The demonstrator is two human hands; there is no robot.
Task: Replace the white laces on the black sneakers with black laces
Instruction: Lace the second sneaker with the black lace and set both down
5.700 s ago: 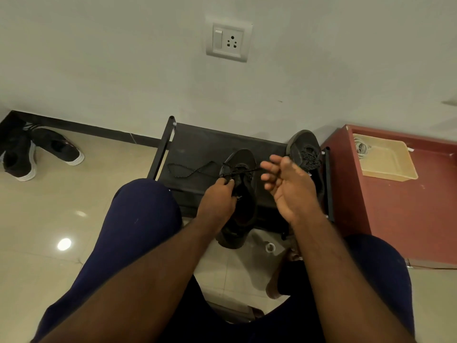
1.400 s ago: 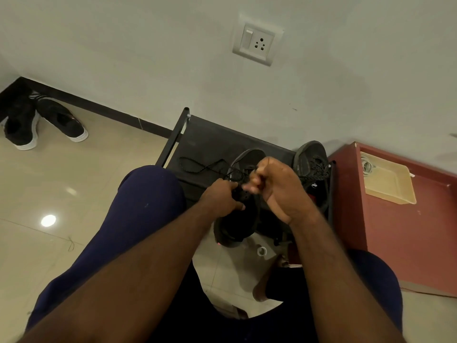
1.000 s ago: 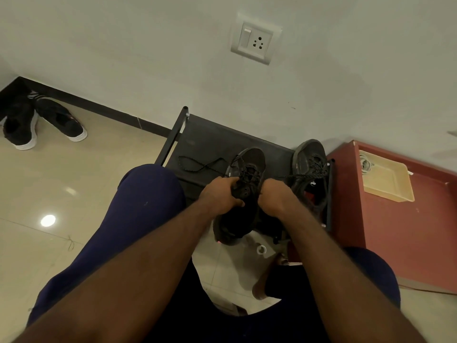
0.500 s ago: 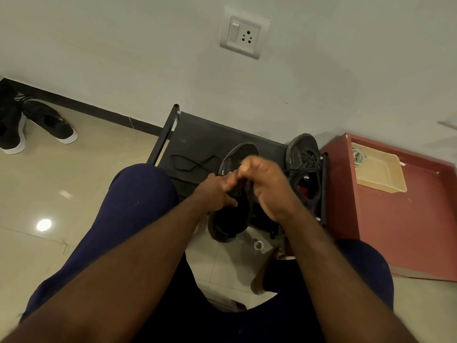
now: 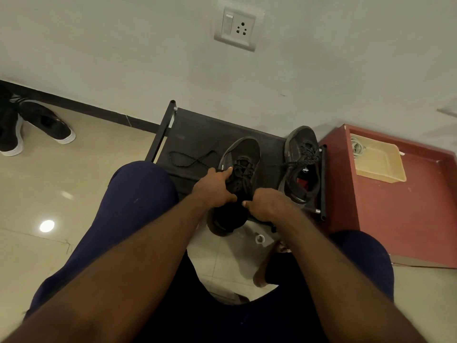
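Note:
A black sneaker lies on the black rack, heel hanging over the front edge, with black lace through its eyelets. My left hand grips its left side, thumb by the eyelets. My right hand grips its right side near the collar, fingers curled. One loose end of the black lace trails left across the rack top. A second black sneaker with black laces sits at the rack's right end.
A red-brown cabinet stands to the right with a beige tray holding white cord. Another pair of black shoes with white soles lies on the tiled floor at far left. A wall with a socket is behind the rack.
My right hand, raised above the sneaker's eyelets half a second ago, has come down to the sneaker's right side. My left hand stays on the sneaker.

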